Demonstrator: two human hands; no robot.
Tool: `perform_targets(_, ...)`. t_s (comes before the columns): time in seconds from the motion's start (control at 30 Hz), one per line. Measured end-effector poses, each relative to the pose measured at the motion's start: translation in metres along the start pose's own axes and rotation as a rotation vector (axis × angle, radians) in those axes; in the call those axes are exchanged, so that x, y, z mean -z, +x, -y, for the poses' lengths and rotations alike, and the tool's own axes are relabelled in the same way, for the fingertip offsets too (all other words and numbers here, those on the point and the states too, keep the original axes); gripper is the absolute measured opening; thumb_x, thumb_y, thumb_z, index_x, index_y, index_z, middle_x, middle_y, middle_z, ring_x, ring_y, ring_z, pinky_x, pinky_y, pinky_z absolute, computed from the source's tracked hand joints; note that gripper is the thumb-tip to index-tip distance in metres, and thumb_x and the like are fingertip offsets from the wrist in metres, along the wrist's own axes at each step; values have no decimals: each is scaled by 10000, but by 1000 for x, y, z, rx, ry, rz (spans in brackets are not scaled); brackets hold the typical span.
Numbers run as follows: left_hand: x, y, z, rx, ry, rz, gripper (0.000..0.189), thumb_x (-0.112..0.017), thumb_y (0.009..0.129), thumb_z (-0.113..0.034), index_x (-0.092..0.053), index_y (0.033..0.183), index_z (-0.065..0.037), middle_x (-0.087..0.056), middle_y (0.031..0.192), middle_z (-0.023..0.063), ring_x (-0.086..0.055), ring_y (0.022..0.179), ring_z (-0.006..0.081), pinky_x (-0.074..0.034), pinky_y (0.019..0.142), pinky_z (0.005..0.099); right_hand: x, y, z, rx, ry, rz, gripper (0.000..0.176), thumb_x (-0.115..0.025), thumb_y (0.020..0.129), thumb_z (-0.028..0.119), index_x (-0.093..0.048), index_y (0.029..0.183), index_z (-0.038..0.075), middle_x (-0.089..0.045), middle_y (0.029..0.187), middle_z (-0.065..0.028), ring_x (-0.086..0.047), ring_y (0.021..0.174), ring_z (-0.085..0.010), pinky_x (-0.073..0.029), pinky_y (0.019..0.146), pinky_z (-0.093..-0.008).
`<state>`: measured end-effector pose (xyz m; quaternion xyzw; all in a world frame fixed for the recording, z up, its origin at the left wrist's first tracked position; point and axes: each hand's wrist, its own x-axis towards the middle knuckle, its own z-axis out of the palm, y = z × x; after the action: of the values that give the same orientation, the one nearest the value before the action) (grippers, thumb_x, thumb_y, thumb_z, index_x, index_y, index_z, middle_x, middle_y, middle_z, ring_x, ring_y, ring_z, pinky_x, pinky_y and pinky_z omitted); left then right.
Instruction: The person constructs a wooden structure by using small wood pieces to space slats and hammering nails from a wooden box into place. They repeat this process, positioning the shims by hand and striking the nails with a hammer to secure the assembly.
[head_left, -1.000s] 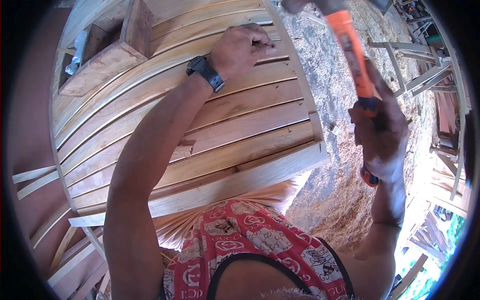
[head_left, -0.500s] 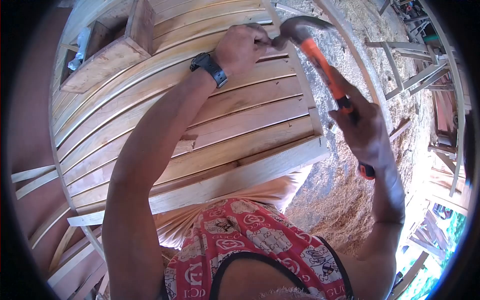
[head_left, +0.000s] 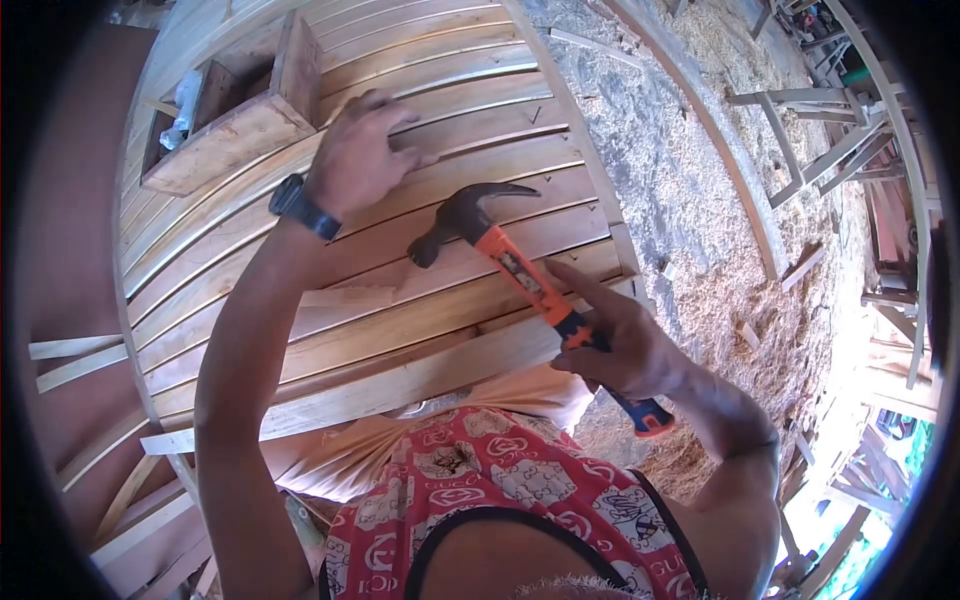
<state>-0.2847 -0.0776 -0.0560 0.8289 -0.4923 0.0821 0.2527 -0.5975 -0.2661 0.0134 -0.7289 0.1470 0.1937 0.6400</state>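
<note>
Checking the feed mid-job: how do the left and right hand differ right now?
The left hand is open, spread over the wooden slats, holding nothing; the right hand is shut on the hammer. The left wrist wears a watch; the right wrist is bare. Both are ungloved.

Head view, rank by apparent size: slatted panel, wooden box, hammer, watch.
1. slatted panel
2. wooden box, bulkier than the hammer
3. hammer, longer but thin and nearer the camera, so 2 and 3 are unsure
4. watch
</note>
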Motion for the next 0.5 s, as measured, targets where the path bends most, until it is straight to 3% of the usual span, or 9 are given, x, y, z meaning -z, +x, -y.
perform_targets(0.03,5,-5,-1,88,-49,55,446,-854,765,-317,-724,1082,-32,-655,1208,175,-622,1113,378,-502,987,448,-1,3,-3,1,1,0,912,-769,834,-4,-257,1589,-11,-668,693,-66,-644,568,-108,-483,482,-274)
perform_targets(0.1,6,-12,-1,83,-42,25,436,-849,773,-322,-727,1079,-37,-667,1177,166,-627,1105,373,-503,986,447,-2,10,-6,238,-518,-80,809,-820,821,116,-419,1514,-3,-639,668,-89,-644,557,-163,-497,506,-321)
perform_targets(0.13,7,-18,0,80,-35,-4,426,-844,782,-327,-730,1076,-41,-679,1146,157,-632,1097,367,-503,985,446,-1,12,-6,236,-515,-68,809,-820,821,116,-419,1514,-3,-639,668,-89,-644,557,-163,-497,506,-321)
perform_targets(0.2,-5,-20,10,45,-48,-29,427,-823,801,-365,-733,1070,-46,-690,1102,147,-635,1089,360,-501,987,451,0,19,-4,633,-954,-265,699,-850,787,231,-565,1392,28,-631,711,-113,-631,560,-258,-520,543,-387)
perform_targets(0.27,-13,-28,17,-76,-35,-92,407,-805,826,-375,-730,1040,-38,-692,988,138,-654,990,349,-522,906,441,-8,28,21,247,-1087,-143,564,-825,778,211,-623,1279,47,-650,862,-103,-663,730,-320,-546,636,-443)
perform_targets(0.3,-9,-26,17,-161,1,-136,381,-809,831,-348,-725,1016,-26,-683,919,140,-670,898,345,-544,822,427,-15,37,35,366,-1088,-166,502,-802,797,189,-631,1247,46,-639,898,-107,-665,781,-312,-550,663,-444)
perform_targets(0.37,-1,-23,19,-132,-68,-78,363,-801,818,-362,-743,977,-41,-705,903,142,-662,892,341,-529,844,437,-38,64,42,504,-1063,-171,441,-780,816,166,-639,1215,45,-627,933,-112,-667,831,-304,-554,691,-444)
perform_targets(0.43,7,-18,16,-140,-147,-45,347,-794,804,-375,-762,938,-56,-728,886,145,-653,887,338,-514,866,447,-60,93,38,885,-1059,-128,327,-739,847,149,-649,1148,58,-600,1006,-119,-645,917,-288,-548,767,-425)
perform_targets(0.5,7,-16,13,-251,-91,-118,236,-765,847,-272,-756,951,-61,-690,823,128,-624,805,339,-522,760,453,-80,116,42,855,-1110,-60,299,-713,850,138,-650,1131,56,-602,1042,-120,-631,947,-285,-536,802,-416)
